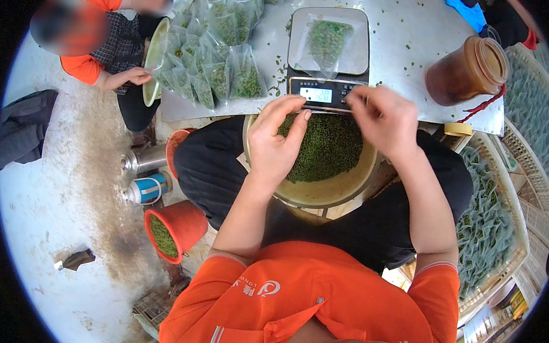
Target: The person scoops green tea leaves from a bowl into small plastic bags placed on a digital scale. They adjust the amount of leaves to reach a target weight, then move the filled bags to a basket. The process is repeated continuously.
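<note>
A clear plastic bag of small green pellets or buds [327,41] lies on the silver pan of a digital scale [298,53]. My left hand [278,135] is at the scale's lower left corner, its thumb apart from the curled fingers and nothing between them. At the scale's lower right, my right hand [388,118] has thumb and fingertips drawn together beside the button panel. Whether anything small is between those tips cannot be made out. Below both hands, a wide round basin [328,197] between my knees holds a heap of loose green pieces [327,152].
Filled clear bags [214,68] crowd the metal table [401,73] left of the scale. A brown jar [459,72] stands at right. Baskets of filled bags [483,223] line the right side. A red bucket [186,226] stands lower left. Another person [108,48] sits at upper left.
</note>
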{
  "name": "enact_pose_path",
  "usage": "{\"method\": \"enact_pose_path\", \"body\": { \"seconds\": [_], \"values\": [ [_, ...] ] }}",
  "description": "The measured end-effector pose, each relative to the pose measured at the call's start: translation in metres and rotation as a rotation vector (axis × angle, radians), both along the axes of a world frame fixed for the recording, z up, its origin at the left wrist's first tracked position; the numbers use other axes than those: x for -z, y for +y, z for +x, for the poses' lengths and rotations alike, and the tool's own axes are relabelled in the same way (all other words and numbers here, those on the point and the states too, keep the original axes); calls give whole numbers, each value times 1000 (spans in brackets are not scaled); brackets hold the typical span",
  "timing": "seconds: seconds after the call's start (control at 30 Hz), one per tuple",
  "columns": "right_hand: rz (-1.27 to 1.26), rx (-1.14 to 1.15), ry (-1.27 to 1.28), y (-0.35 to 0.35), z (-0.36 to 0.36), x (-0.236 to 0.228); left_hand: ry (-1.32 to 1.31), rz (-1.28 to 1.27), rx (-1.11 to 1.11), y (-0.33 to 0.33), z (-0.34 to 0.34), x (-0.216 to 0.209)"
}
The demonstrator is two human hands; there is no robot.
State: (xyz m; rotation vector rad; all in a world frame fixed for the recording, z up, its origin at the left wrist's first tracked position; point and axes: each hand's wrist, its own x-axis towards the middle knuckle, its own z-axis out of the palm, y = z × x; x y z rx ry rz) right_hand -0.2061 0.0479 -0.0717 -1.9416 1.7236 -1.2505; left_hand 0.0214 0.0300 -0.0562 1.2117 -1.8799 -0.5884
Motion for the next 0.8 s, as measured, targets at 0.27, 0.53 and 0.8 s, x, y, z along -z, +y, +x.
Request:
{"method": "enact_pose_path", "body": {
  "seconds": [0.27,0.53,0.8],
  "values": [
    [-417,59,142,-39,0,1,14,12,-5,0,-18,-10],
    [-358,57,108,-37,-1,6,-367,172,-140,-8,25,20],
    [-327,48,97,-34,-3,10,-314,236,-126,-9,26,45]
  ]
}}
